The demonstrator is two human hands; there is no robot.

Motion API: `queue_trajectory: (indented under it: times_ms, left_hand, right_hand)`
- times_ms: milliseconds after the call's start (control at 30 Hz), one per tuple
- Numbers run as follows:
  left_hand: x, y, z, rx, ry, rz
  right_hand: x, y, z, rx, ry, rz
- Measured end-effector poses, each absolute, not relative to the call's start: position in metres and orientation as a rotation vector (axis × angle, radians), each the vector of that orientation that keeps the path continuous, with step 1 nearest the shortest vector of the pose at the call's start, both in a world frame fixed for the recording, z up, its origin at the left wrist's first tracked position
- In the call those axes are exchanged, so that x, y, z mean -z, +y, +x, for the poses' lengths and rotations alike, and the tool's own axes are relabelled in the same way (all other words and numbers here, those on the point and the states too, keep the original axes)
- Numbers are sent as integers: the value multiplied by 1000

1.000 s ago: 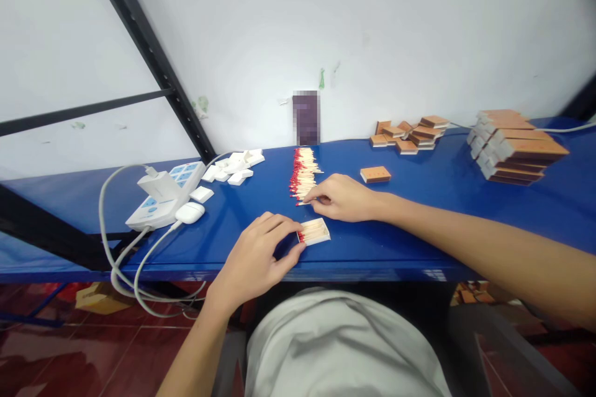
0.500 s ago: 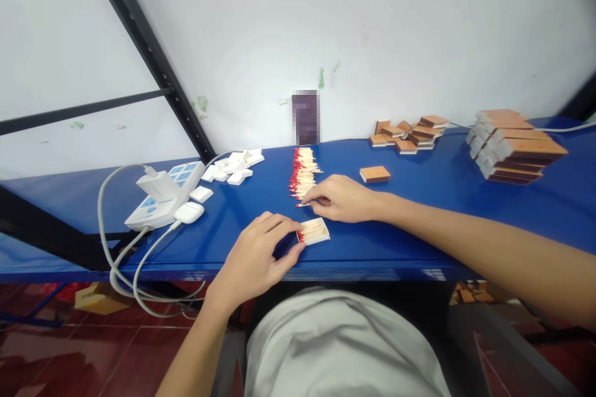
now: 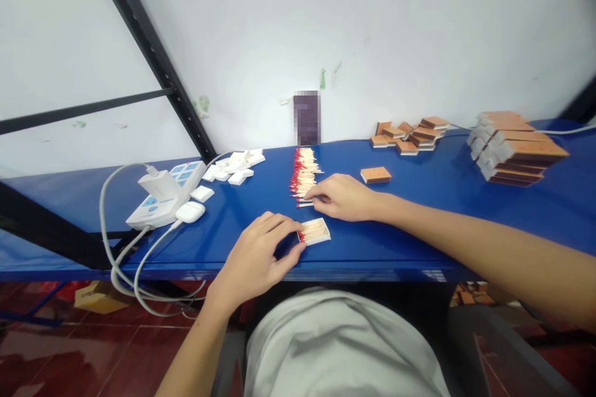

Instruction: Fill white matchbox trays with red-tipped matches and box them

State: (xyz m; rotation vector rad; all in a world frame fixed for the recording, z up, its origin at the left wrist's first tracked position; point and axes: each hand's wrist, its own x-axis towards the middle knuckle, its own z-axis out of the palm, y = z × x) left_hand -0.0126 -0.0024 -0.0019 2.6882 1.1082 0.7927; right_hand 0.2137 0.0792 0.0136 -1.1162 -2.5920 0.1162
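Head view shows the left hand (image 3: 263, 251) with thumb and forefinger close together on the left end of a small white tray (image 3: 319, 240), holding it against the blue tabletop (image 3: 261, 198) near its front edge. Inside lie matches (image 3: 314, 231), their red heads toward that hand and their pale sticks toward the right. Just beyond the tray, the right hand (image 3: 347, 198) has its thumb and forefinger drawn narrow at the near end of a long pile of matches (image 3: 305, 170); whether a stick is pinched between them I cannot tell. Red heads line the pile's left side. Just past the right hand lies a single orange box (image 3: 375, 175), and behind it, near the wall (image 3: 372, 25), a loose heap of similar boxes (image 3: 421, 131). Farther right stands a larger block of stacked boxes (image 3: 516, 147). To the left of the pile are scattered white pieces (image 3: 235, 164), then a white power strip (image 3: 158, 216) with an adapter (image 3: 161, 185) plugged in, a small rounded white case (image 3: 190, 212) and looping pale cables (image 3: 103, 211). A pixelated dark rectangle (image 3: 307, 118) stands at the far end of the pile.
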Motion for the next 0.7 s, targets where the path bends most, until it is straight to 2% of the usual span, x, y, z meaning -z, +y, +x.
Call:
queue_trajectory:
  times_ms: [200,467,700]
  left_hand:
    - [2,-2,-13,-805,1103,2689]
    - [2,-2,-12,-791,1101,2691]
    - [3,-2,-13,-791,1101,2690]
  right_hand:
    - [-13,79,215,-199,-2570,-965]
    - [-9,84,215,-51,-2563,-1115]
    - [-10,83,215,-97,-2587,-1121]
